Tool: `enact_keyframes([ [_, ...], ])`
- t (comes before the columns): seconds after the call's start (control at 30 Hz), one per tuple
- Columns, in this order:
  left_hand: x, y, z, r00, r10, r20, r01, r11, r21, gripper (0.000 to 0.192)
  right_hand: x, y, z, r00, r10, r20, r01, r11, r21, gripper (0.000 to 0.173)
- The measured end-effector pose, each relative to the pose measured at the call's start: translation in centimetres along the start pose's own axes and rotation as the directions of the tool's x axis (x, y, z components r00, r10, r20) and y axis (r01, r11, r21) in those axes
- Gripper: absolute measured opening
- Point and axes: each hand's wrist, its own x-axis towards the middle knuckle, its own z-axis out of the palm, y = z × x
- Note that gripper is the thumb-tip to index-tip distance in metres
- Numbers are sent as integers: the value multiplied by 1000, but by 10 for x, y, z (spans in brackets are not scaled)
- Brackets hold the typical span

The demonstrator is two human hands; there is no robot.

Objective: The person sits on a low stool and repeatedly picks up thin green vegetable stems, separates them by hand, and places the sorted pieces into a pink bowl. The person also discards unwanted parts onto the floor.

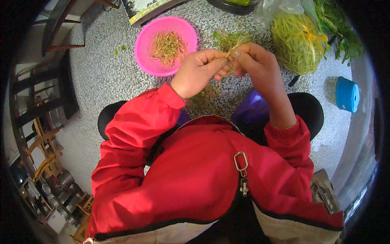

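Observation:
Before me, over a speckled floor, my left hand (202, 67) and my right hand (259, 62) meet and pinch a thin pale plant stem (229, 53) between thumbs and fingertips. The stem's lower part is hidden among the fingers. Just beyond the hands lies a loose heap of stringy plants with green leaves (227, 38). More leafy scraps (207, 96) are on the floor below my left hand. A pink plastic basin (140, 59), holding many short tan stem pieces (169, 47), stands left of my left hand.
A clear plastic bag of yellow-green stems (297, 45) stands to the right, beside leafy greens (342, 33). Farther right is a blue plastic container (345, 94). A printed box (152, 9) and a dark round container (234, 6) sit at the far side. Wooden furniture (45, 146) lines the left.

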Motion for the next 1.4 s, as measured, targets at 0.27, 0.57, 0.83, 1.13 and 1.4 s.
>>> enact_keyframes([
  [0.27, 22, 19, 4, 994, -109, -3, 109, 993, -36, 21, 18, 20, -29, 816, -483, -318, 206, 756, -621, 25],
  [0.57, 11, 21, -10, 998, -57, 0, 56, 995, -83, 21, 19, 8, -20, 947, -45, -318, -20, 980, -199, 29],
  [0.83, 1, 6, -19, 918, 362, -163, -264, 863, 432, 10, 13, -1, 13, 979, 144, -143, -140, 989, 42, 33],
  [1.13, -10, 14, -21, 867, 492, -84, -284, 624, 728, 5, 6, 4, 21, 992, 26, -127, -26, 1000, 4, 21],
  [1.4, -10, 16, -12, 874, 487, -9, -305, 562, 769, 6, 1, 10, 18, 996, 85, 11, -85, 996, 20, 17],
])
